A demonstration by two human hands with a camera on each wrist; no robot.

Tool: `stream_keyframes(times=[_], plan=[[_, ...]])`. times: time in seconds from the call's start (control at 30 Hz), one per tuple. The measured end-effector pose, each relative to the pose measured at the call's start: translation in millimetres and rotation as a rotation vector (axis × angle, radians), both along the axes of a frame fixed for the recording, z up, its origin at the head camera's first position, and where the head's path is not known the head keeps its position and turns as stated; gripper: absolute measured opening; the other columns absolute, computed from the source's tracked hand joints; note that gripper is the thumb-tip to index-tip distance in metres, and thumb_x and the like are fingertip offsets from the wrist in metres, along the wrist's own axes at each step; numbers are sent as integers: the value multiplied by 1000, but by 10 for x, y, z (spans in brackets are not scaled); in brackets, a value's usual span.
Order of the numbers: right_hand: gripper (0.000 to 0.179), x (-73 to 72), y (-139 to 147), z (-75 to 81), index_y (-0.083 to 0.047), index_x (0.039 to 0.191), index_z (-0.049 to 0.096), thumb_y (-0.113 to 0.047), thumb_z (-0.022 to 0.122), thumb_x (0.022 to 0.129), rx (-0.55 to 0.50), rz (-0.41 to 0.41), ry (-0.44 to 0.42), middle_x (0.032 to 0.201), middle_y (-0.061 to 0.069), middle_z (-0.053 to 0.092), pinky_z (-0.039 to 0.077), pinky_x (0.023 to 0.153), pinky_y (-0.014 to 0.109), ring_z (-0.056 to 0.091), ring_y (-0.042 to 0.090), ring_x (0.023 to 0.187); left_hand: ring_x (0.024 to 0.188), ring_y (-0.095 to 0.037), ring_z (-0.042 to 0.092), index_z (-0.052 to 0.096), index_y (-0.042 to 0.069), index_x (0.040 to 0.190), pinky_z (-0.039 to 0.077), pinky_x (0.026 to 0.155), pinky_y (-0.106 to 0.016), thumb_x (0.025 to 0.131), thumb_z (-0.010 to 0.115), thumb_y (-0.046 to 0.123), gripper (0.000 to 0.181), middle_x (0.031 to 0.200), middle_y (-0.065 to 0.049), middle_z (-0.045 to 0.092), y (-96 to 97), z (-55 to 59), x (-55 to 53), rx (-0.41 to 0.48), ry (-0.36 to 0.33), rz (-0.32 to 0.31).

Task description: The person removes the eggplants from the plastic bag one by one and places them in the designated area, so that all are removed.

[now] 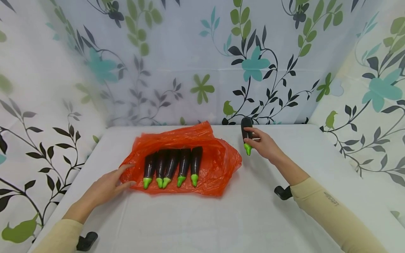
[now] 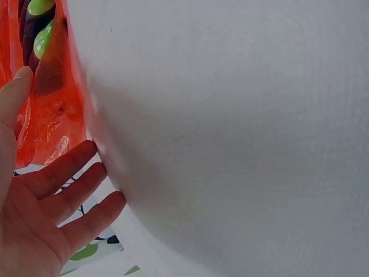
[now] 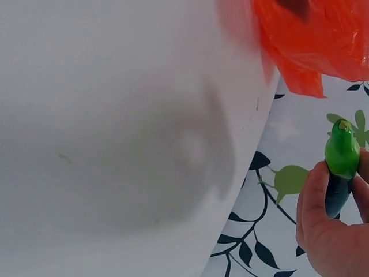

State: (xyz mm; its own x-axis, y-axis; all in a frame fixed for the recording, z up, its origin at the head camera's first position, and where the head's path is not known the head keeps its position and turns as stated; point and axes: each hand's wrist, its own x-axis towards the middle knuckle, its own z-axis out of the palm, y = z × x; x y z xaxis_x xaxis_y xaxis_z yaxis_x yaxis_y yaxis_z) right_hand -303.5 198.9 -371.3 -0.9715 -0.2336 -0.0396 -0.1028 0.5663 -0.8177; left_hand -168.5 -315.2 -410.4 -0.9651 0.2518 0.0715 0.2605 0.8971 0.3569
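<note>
You have six eggplants in view: five in the bag and one in your right hand. Taking the head view as a clock face, your right hand (image 1: pixel 264 143) is at three o'clock, pinching one eggplant (image 1: pixel 246 123) between thumb and fingers, its green end pointing to six. The other five eggplants (image 1: pixel 171 165) lie side by side in one red plastic bag (image 1: pixel 218 172), just off centre toward seven, all five green ends facing roughly six. Your left hand (image 1: pixel 105 185) is at eight o'clock, beside the bag's nine-o'clock edge, fingers extended and spread, thumb over the film; you can't tell how firmly it touches. One white table (image 1: pixel 177 221) bears the bag, and one leaf-print curtain (image 1: pixel 177 35) hangs at twelve. Two beige sleeves (image 1: pixel 335 212) cover your forearms.
</note>
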Motion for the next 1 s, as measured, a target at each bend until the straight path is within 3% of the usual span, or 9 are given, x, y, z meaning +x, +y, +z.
stream_keyframes(times=[0.5,1.0], plan=[[55,-125,4,-236,-20,151,38,-28,57,100,95,27,-41,146,23,40,45,99,54,41,41,131,99,-37,61,43,9,140,50,83,-59,88,71,42,67,119,-22,62,0,-24,-13,4,-18,10],[52,-214,-46,-503,-19,148,43,-26,58,99,173,5,-53,136,25,49,49,93,48,49,37,117,101,-39,61,43,9,140,49,84,-60,88,71,42,68,120,-23,61,-4,-14,-20,6,-23,10]])
